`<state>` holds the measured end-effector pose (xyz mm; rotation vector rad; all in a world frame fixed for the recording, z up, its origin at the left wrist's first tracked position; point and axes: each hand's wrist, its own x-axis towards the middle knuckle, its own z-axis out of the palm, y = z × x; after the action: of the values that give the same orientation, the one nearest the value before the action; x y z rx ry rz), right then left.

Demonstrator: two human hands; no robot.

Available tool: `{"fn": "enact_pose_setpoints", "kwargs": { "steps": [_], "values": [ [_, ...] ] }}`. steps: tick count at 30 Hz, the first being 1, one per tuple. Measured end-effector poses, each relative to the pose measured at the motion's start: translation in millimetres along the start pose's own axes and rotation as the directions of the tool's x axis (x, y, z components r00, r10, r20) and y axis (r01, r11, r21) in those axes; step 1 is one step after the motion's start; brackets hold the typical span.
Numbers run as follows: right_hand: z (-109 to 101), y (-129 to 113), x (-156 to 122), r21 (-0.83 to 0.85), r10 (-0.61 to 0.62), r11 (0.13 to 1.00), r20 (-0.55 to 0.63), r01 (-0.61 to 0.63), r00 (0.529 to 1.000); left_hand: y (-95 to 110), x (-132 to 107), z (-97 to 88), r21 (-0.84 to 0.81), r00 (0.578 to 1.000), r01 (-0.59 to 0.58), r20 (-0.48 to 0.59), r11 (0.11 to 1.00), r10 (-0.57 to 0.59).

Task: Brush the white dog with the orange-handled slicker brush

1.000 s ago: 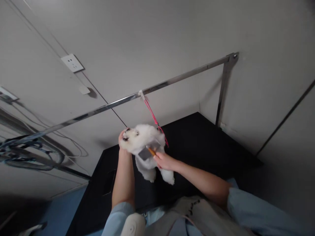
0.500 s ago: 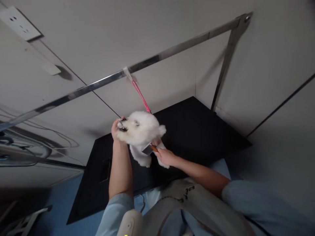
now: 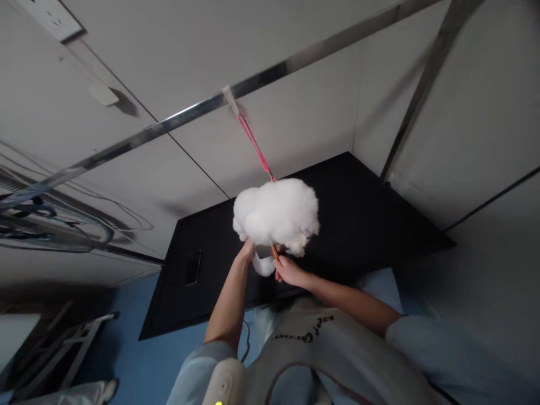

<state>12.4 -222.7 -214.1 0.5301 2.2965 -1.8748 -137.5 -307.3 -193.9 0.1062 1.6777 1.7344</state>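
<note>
A small fluffy white dog point(image 3: 276, 216) stands on a black grooming table point(image 3: 363, 219), tied by a pink leash point(image 3: 253, 140) to a metal overhead bar point(image 3: 189, 115). My left hand point(image 3: 246, 251) reaches up under the dog's front, its fingers hidden in the fur. My right hand point(image 3: 289, 271) is closed round the orange handle of a slicker brush point(image 3: 270, 251), held against the underside of the dog's body.
The bar's upright post point(image 3: 422, 84) stands at the table's far right corner. A wall socket point(image 3: 50, 17) is at the upper left, cables point(image 3: 50, 214) hang on the left wall, and a metal rack point(image 3: 63, 343) stands on the blue floor.
The dog has turned its head away from me, so its face no longer shows. My left hand has dropped from its muzzle to under its chest. The brush moved lower, beneath the body.
</note>
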Motion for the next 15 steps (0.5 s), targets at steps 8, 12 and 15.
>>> {"fn": "enact_pose_setpoints", "kwargs": {
  "steps": [8, 12, 15],
  "values": [
    [-13.1, 22.6, -29.2, 0.088, 0.096, 0.991, 0.004, -0.096, 0.995, -8.9, -1.6, 50.3, 0.074, 0.988, 0.112, 0.095, 0.991, -0.119],
    [-23.8, 51.6, -75.6, -0.056, 0.176, 0.984, 0.183, -0.168, 0.967, -22.8, -3.9, 71.8, 0.037, 0.990, 0.108, 0.084, 0.993, -0.111],
    [-39.5, 44.6, -94.5, -0.074, 0.185, 0.983, 0.331, -0.170, 0.925, -17.9, -0.5, 72.9, 0.001, 0.997, 0.036, 0.067, 0.999, -0.036]
  ]
}}
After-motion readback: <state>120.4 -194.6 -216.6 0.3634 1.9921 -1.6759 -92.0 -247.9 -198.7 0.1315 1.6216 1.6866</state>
